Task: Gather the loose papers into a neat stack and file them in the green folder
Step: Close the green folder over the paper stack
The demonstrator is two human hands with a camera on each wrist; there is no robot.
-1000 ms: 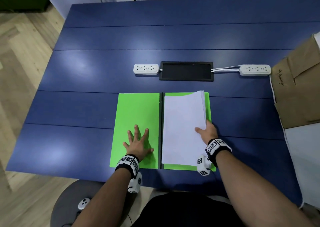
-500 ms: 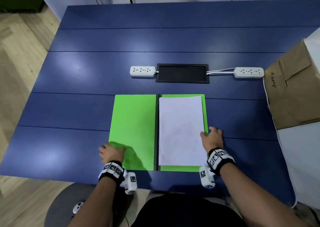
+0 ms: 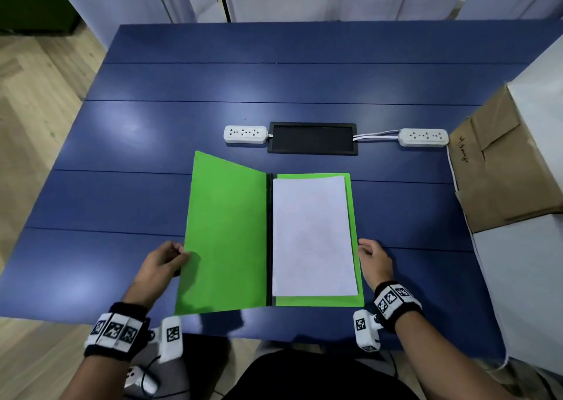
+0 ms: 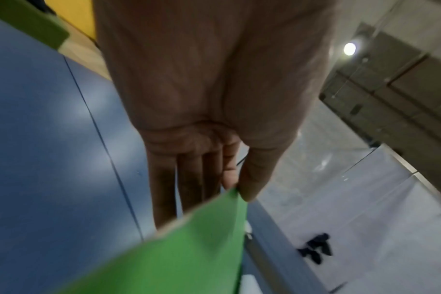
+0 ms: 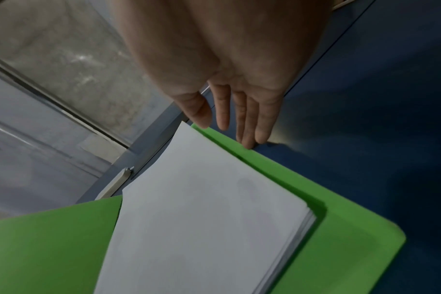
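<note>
The green folder (image 3: 225, 235) lies open near the table's front edge, its black spine in the middle. A neat stack of white papers (image 3: 312, 235) rests on its right half (image 3: 355, 300). My left hand (image 3: 170, 258) pinches the left cover's outer edge between thumb and fingers and holds it raised off the table; in the left wrist view the cover (image 4: 179, 250) meets the left hand (image 4: 235, 191) at the thumb tip. My right hand (image 3: 370, 255) rests with straight fingers against the folder's right edge. The right wrist view shows the right hand (image 5: 227, 123), fingertips (image 5: 249, 143) on the green edge (image 5: 340, 228) beside the papers (image 5: 202, 218).
The blue table (image 3: 122, 162) carries two white power strips (image 3: 245, 134) (image 3: 423, 137) on either side of a black cable hatch (image 3: 312, 138). A brown paper bag (image 3: 499, 168) lies on a white surface at the right. Wooden floor is to the left.
My left hand slid from flat on the left cover to its outer edge, took hold and lifted it. My right hand let go of the papers, which now lie flat.
</note>
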